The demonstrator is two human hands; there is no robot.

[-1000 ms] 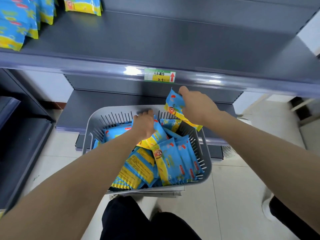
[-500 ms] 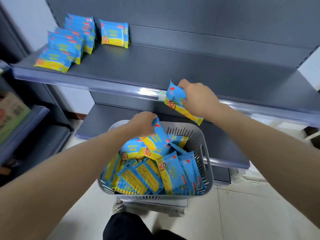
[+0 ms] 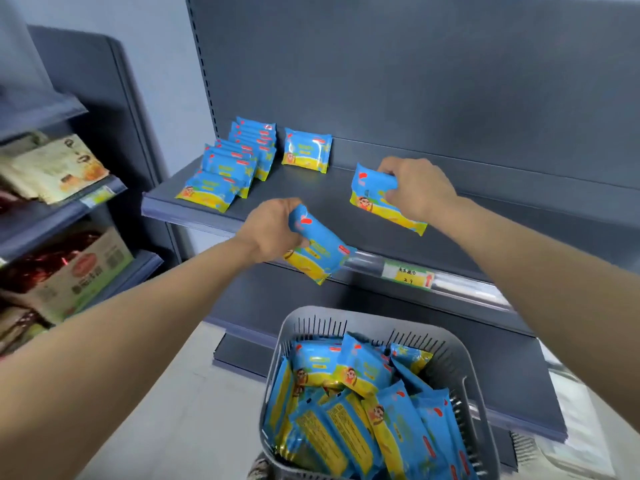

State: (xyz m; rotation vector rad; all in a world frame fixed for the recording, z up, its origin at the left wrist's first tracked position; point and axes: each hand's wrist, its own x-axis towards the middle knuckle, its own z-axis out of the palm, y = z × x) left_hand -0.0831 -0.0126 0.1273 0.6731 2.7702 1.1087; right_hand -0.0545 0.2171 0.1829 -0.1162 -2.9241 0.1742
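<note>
My left hand (image 3: 268, 230) grips a blue and yellow packet (image 3: 320, 252) just in front of the grey shelf's front edge (image 3: 194, 216). Over the shelf, my right hand (image 3: 417, 188) holds a second packet of the same kind (image 3: 375, 195), tilted, close above the shelf surface. Several matching packets (image 3: 230, 164) lie in overlapping rows at the shelf's left end, and one more (image 3: 306, 150) stands alone beside them. Below my hands, a grey slotted basket (image 3: 453, 355) holds several more packets (image 3: 363, 410).
A price tag (image 3: 408, 276) with a red arrow sits on the shelf's front rail. A neighbouring rack at the left carries beige bags (image 3: 59, 168) and a cardboard box (image 3: 79, 271). A lower grey shelf (image 3: 502, 375) juts out behind the basket. Pale floor (image 3: 194, 410) lies below.
Both hands have risen from the basket to the shelf, each with a packet. The right packet now hangs over the shelf surface. The view has tilted upward.
</note>
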